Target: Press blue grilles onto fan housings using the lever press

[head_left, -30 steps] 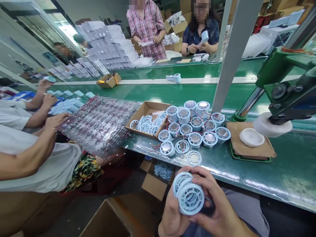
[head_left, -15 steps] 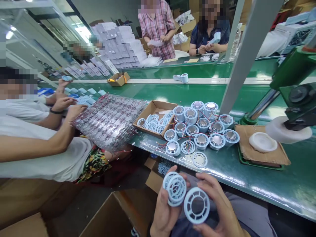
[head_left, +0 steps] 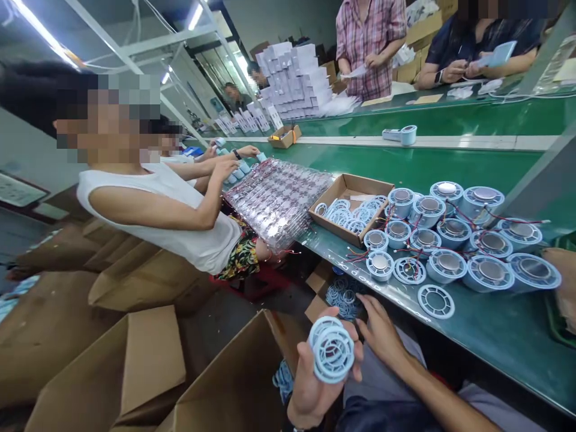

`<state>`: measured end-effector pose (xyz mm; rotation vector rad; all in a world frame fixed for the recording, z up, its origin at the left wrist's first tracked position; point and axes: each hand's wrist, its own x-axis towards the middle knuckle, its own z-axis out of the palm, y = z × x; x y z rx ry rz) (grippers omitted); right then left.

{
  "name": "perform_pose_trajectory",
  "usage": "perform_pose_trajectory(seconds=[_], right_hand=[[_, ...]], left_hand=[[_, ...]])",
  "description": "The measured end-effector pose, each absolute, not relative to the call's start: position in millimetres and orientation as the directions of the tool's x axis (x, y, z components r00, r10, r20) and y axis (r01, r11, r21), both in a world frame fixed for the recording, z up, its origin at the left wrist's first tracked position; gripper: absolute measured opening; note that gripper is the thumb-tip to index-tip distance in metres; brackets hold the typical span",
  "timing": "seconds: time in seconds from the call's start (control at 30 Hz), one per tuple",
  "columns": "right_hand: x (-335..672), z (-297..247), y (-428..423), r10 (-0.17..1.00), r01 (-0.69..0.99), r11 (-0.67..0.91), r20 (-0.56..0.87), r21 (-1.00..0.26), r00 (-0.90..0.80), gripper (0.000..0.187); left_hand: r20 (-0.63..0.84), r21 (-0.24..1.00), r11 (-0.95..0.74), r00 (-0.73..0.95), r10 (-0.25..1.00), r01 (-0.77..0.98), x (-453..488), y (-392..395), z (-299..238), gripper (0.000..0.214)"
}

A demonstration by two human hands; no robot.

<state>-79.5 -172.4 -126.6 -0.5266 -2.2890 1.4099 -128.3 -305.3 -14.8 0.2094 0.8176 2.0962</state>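
My left hand (head_left: 310, 381) is closed around a small stack of light blue plastic rings (head_left: 335, 367), their spoked faces turned up toward me. To its right, my right hand (head_left: 382, 333) reaches under the table edge with its fingers stretched out and nothing visible in them. Its fingertips are beside a pile of similar blue rings (head_left: 339, 297) in an open cardboard box (head_left: 318, 277). Above, on the green table, a single spoked ring (head_left: 435, 301) lies flat near the edge. Behind it stand several blue round housings (head_left: 446, 264) with silver discs and red and black wires.
A shallow cardboard tray (head_left: 353, 237) of rings sits left of the housings. Beside it is a stack of clear plastic trays (head_left: 281, 201). A co-worker in a white top (head_left: 162, 216) sits at left. A large open carton (head_left: 234, 375) stands near my left hand.
My right hand has moved from beside the rings, where it held one, toward the box under the table. The view has turned left. My left hand still grips its stack.
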Motion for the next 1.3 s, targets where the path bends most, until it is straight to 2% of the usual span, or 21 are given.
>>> perform_pose_trajectory(seconds=[0.07, 0.13, 0.27, 0.37, 0.57, 0.67, 0.77, 0.97, 1.2, 1.3], right_hand=[[-58.9, -106.2, -176.7, 0.515, 0.051, 0.421, 0.193, -0.906, -0.835, 0.031], [-34.8, -81.4, -182.2, 0.514, -0.042, 0.430, 0.283, -0.902, -0.810, 0.031], [-9.5, -40.2, -186.5, 0.427, -0.176, 0.512, 0.427, -0.841, -0.797, 0.063], [-9.4, -25.1, -184.6, 0.370, -0.159, 0.496, 0.373, -0.854, -0.851, 0.076], [-6.8, -16.5, -181.4, 0.453, -0.095, 0.374, 0.271, -0.923, -0.850, 0.073], [-1.4, -16.4, -177.0, 0.461, -0.103, 0.350, 0.267, -0.931, -0.847, 0.072], [3.6, -17.8, -172.3, 0.456, -0.113, 0.346, 0.272, -0.931, -0.847, 0.071], [7.8, -19.4, -169.6, 0.469, -0.157, 0.214, 0.242, -0.964, -0.849, 0.068], [7.0, -17.4, -167.0, 0.485, -0.167, 0.216, 0.254, -0.962, -0.837, 0.070], [7.7, -17.1, -166.9, 0.496, -0.181, 0.198, 0.258, -0.963, -0.829, 0.068]], left_hand=[[-0.088, 0.640, -0.418, -0.601, 0.794, -0.645, -127.7, -301.5, -15.9, 0.056], [-0.039, 0.664, -0.415, -0.584, 0.811, -0.622, -127.5, -297.5, -16.2, 0.057], [-0.030, 0.672, -0.396, -0.557, 0.830, -0.626, -123.2, -289.5, -18.5, 0.058], [-0.114, 0.673, -0.334, -0.539, 0.835, -0.660, -116.1, -284.1, -20.7, 0.067], [-0.319, 0.588, -0.220, -0.473, 0.821, -0.779, -102.3, -270.1, -8.3, 0.064], [-0.374, 0.547, -0.204, -0.455, 0.808, -0.812, -98.5, -264.7, -2.7, 0.059], [-0.382, 0.550, -0.197, -0.454, 0.805, -0.812, -96.4, -262.2, -2.1, 0.058], [-0.330, 0.548, -0.191, -0.421, 0.845, -0.814, -95.2, -259.8, -2.3, 0.056], [-0.323, 0.506, -0.188, -0.387, 0.864, -0.842, -93.7, -261.7, -1.0, 0.045], [-0.326, 0.502, -0.178, -0.376, 0.868, -0.846, -93.7, -261.8, -0.7, 0.047]])
